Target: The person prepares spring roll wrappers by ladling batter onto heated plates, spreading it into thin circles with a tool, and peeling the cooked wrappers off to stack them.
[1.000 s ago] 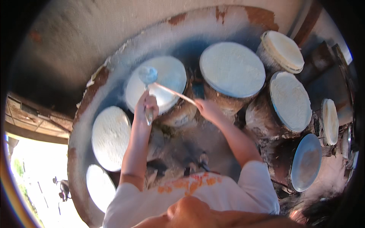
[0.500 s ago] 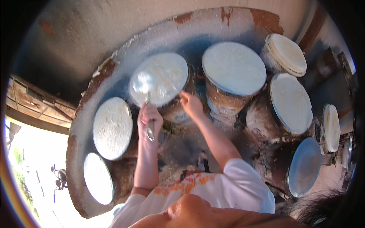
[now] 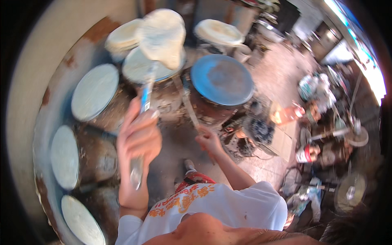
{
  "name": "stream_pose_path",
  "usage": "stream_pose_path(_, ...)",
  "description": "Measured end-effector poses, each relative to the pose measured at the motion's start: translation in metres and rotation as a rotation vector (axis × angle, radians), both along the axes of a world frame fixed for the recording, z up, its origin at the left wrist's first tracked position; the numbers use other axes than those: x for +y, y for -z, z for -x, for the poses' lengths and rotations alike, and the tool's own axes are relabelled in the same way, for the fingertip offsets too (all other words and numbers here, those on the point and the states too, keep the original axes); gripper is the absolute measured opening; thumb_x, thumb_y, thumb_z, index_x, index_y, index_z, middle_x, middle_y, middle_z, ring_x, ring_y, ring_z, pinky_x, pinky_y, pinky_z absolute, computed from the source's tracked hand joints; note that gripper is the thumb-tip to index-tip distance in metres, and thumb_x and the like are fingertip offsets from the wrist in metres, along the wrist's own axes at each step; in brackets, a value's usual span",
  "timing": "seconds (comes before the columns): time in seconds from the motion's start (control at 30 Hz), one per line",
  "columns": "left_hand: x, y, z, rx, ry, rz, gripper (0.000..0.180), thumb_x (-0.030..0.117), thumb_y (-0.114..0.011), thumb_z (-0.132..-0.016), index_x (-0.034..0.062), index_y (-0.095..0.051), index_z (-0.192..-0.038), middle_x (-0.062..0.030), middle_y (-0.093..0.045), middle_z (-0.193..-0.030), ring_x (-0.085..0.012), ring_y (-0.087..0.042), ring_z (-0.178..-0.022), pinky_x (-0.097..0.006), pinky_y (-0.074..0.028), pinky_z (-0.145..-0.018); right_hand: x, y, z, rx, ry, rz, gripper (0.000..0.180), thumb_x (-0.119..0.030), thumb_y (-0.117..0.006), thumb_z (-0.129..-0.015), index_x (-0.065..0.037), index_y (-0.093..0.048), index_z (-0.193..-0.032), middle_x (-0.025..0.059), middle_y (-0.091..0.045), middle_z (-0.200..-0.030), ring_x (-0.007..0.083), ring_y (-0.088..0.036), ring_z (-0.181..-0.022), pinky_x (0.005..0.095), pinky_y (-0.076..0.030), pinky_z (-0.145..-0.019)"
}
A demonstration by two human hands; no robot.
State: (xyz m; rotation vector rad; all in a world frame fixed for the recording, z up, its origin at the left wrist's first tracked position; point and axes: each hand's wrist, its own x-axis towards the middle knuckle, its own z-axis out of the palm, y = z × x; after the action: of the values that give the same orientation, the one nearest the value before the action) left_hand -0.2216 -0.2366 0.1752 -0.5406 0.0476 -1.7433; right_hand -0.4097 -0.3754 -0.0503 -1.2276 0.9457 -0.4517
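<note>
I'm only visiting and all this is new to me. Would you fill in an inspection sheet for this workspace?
Surface: pale round tops on brown drum-like stands; one blue round plate, brownish in the middle.
Job's things: long-handled tool and thin stick; a pale shape overlaps the tool's far end, contact unclear.
Clutter: plastic bags, bottle and cardboard, toward the right.
Grippers: bare hands; left hand closed on the tool, right hand closed on the stick.
Cables: nothing seen clearly enough to call one.
Surroundings: curved wall at left, floor beyond the plate.
</note>
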Motion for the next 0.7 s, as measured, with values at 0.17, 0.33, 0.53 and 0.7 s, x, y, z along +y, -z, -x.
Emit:
stream_pose_path(0.17, -0.195, 0.07, 0.082, 0.074, 0.416, -0.23, 0.038, 0.031, -0.042, -0.099, 0.0077, -0.038, -0.07, 0.0013, -0.037, -0.052, -0.0097, -0.038, -0.039, -0.024, -0.037, -0.036, -0.099, 0.027, 0.124, -0.232, 0.638, 0.012, 0.051, -0.002, -0.058, -0.085, -0.008, -0.046, -0.134, -0.0029, -0.051, -0.066, 0.0059, -0.045, -0.05, 0.0213, -0.038, -0.041)
stream_pose_path(0.33, -0.318, 0.15, 0.145, -0.167, 0.526, -0.511, 0.037, 0.03, -0.05, -0.097, 0.0087, -0.037, -0.069, 0.0047, -0.034, -0.049, -0.0055, -0.033, -0.037, -0.02, -0.034, -0.038, -0.14, 0.033, 0.136, -0.207, 0.787, 0.039, 0.041, 0.002, -0.052, -0.082, -0.006, -0.059, -0.122, 0.0008, -0.06, -0.081, 0.008, -0.056, -0.06, 0.0243, -0.052, -0.053)
stream_pose_path(0.53, -0.383, 0.195, 0.141, -0.606, 0.44, -0.627, 0.033, 0.029, -0.053, -0.095, 0.0091, -0.041, -0.072, 0.0049, -0.036, -0.053, -0.0029, -0.034, -0.038, -0.017, -0.031, -0.034, -0.148, 0.063, 0.093, 0.043, 0.846, 0.273, 0.048, 0.001, -0.058, -0.073, -0.002, -0.056, -0.121, 0.0142, -0.052, -0.11, 0.0226, -0.057, -0.091, 0.0317, -0.05, -0.076)
stream_pose_path(0.7, -0.443, 0.198, 0.123, -1.035, 0.351, -0.501, 0.025, 0.02, -0.053, -0.095, 0.0308, -0.05, -0.117, 0.0037, -0.037, -0.063, -0.002, -0.034, -0.043, -0.016, -0.03, -0.036, -0.225, 0.058, 0.06, 0.363, 0.865, 0.67, 0.051, 0.001, -0.06, -0.066, 0.002, -0.053, -0.117, 0.0215, -0.049, -0.11, 0.0379, -0.048, -0.103, 0.0398, -0.04, -0.093)
